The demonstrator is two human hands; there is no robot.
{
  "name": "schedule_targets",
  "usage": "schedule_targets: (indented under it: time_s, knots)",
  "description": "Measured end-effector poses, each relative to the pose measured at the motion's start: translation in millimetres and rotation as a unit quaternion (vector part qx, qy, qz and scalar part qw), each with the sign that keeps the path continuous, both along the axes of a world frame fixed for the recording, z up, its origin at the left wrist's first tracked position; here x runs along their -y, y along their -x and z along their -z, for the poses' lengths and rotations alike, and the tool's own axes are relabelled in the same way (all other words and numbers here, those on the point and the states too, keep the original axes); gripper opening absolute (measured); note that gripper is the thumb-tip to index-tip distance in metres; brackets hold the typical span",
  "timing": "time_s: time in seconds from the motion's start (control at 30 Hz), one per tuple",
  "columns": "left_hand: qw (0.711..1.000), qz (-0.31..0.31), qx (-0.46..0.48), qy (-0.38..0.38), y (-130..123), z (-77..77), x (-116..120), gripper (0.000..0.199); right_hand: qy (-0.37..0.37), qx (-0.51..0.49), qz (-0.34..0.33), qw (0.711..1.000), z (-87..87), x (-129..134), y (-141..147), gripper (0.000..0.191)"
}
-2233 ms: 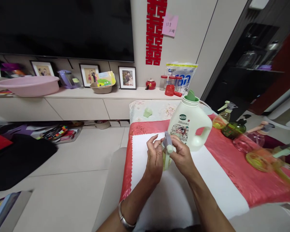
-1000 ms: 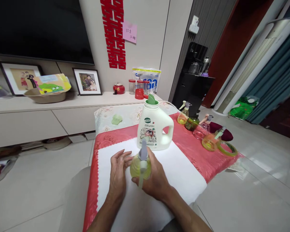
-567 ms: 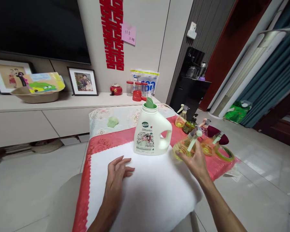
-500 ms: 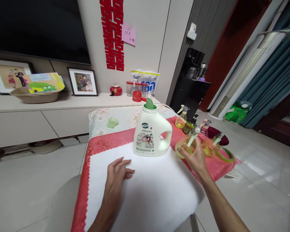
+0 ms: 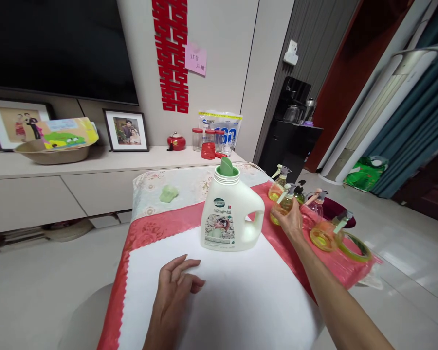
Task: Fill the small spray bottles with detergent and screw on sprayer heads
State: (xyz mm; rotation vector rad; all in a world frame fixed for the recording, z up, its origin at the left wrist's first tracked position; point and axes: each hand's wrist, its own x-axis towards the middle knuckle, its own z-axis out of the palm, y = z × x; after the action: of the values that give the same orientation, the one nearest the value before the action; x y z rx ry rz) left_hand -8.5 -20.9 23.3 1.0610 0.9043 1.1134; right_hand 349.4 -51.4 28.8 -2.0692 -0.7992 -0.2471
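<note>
My right hand is wrapped around a yellow pump bottle, which stands among other bottles on the red cloth at the right. Over the white sheet hovers my left hand, its fingers loosely bent and apart, with nothing in it. Between my hands, upright on the sheet, is a white detergent jug with a green spout in its uncapped mouth. A crumpled pale green piece lies on the floral cloth behind.
Near my right hand are another yellow pump bottle, a pink one, an amber one and a roll of tape. Jars and a red scoop stand on the cabinet behind.
My right hand has carried the yellow pump bottle away from me, back among the others. My left hand stays over the sheet, with little change. The camera view has shifted slightly.
</note>
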Motion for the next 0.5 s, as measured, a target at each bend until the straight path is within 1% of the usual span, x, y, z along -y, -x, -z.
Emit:
schedule_targets:
  time_s: [0.13,0.27,0.4,0.5]
  knots:
    - [1.000,-0.005,-0.009,0.003,-0.9,-1.9,1.0,0.041,0.003,-0.001,0.028,1.000,6.6,-12.4,-13.8,0.054]
    - [1.000,0.002,-0.017,-0.002,0.1,-1.1,0.9,0.042,0.004,0.002,0.057,0.998,16.3,-19.8,-20.5,0.052]
    - [0.999,0.025,-0.024,0.000,2.8,2.0,-0.2,0.046,0.014,0.002,0.070,0.997,23.2,-19.7,-22.1,0.050]
    - [0.999,0.041,-0.029,0.000,4.8,3.7,-0.9,0.049,0.023,-0.009,0.074,0.997,26.3,-12.7,-23.3,0.047]
